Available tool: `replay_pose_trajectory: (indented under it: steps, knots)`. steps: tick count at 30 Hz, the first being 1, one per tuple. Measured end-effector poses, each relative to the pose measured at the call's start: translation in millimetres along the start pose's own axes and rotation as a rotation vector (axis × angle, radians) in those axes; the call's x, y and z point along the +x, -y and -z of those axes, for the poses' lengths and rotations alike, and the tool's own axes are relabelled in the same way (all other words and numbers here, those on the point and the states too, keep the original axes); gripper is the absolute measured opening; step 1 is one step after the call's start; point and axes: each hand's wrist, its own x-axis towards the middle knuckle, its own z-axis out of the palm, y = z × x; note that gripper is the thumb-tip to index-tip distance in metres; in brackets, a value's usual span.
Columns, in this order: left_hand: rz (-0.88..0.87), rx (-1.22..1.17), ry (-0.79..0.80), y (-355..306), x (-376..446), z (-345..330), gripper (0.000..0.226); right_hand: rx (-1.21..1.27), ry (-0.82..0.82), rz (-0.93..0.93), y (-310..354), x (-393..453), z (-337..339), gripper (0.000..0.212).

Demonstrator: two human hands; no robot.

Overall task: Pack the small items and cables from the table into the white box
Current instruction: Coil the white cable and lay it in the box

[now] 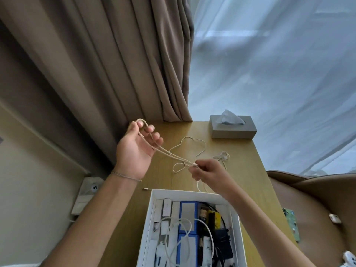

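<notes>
L hand (135, 149) raised above worktop (242, 170), palm up, fingers curled w/ beige cable (169, 154) looped over index; R hand (207, 171) lower, near white box (152, 212), thumb + fingertips pinched on cable's strands at the connector end. Rest of cable trails in loose loops on worktop; 2nd small knotted cable (221, 157) lies just beyond R hand. White box at near edge, partly cut off by frame bottom, R wall hidden under R forearm; contents (white cable, blue packs, black adapter) crowded, hard to ID.
</notes>
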Motion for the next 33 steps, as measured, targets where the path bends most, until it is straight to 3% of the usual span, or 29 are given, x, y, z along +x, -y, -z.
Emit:
replay_pose_trajectory:
  steps: [4,8,10,15,17,19,22,29,33]
  knots:
    - [-0.186,0.464,-0.179,-0.3,3.7,19.7,0.036,0.063,0.07,0.001,6.4,-3.9,24.4,0.023]
    - [-0.323,0.827,-0.202,14.0,1.4,29.6,0.027,0.271,0.003,0.025,16.6,-4.9,43.9,0.021]
    - [-0.339,0.906,-0.115,22.0,-2.3,29.9,0.016,0.315,-0.012,0.051,25.5,-3.7,45.8,0.02]
    - [-0.189,1.115,0.284,39.8,-15.2,15.3,0.051,0.184,0.092,0.122,52.2,3.9,23.8,0.022]
    - [-0.17,1.164,0.421,43.3,-18.6,6.8,0.038,0.112,0.103,0.119,60.8,8.4,14.1,0.023]
    - [-0.168,1.129,0.437,44.4,-19.4,4.2,0.036,0.065,0.084,0.106,65.8,11.1,10.4,0.027]
    - [-0.123,0.998,0.317,36.7,-15.5,12.1,0.044,0.121,0.041,0.073,62.8,7.8,17.3,0.035]
    - [0.026,0.131,-0.049,-12.2,7.7,58.3,0.038,0.137,-0.094,-0.021,31.3,-16.3,59.0,0.03]
    - [-0.005,0.067,-0.132,-26.3,10.1,80.7,0.04,0.132,-0.226,-0.029,15.3,-22.3,80.4,0.027]
